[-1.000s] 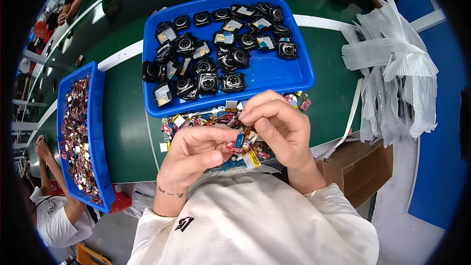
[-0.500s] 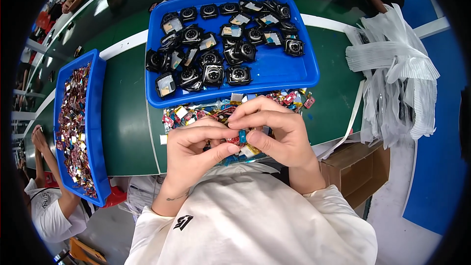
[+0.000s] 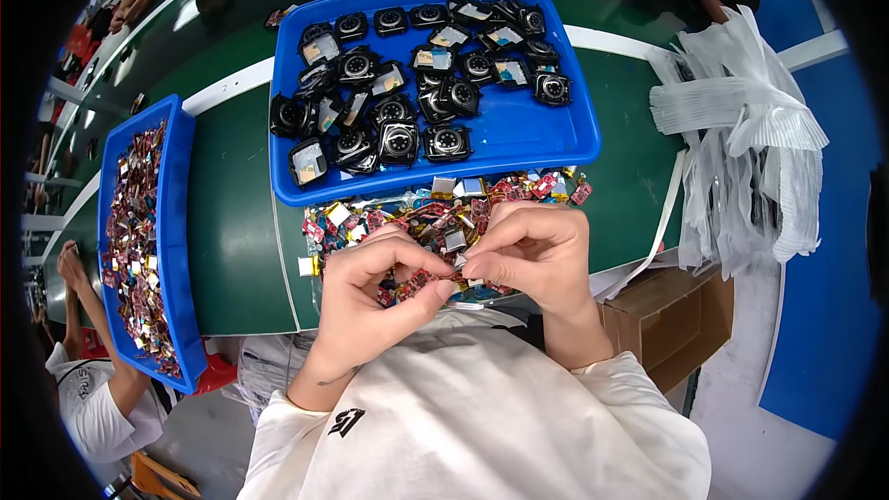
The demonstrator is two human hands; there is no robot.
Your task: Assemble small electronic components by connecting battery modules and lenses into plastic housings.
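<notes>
Left hand [image 3: 380, 292] and right hand [image 3: 542, 255] pinch together one mostly hidden piece [image 3: 457, 269]; loose grip could drop it into the parts heap [image 3: 431, 230]

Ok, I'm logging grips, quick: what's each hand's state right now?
Left hand: nearly pinched; whether it holds anything cannot be told.
Right hand: closed in a pinch; anything held is too small to tell.

Brown cardboard box [image 3: 674, 326], whitish packing sheets [image 3: 752, 120]
</notes>
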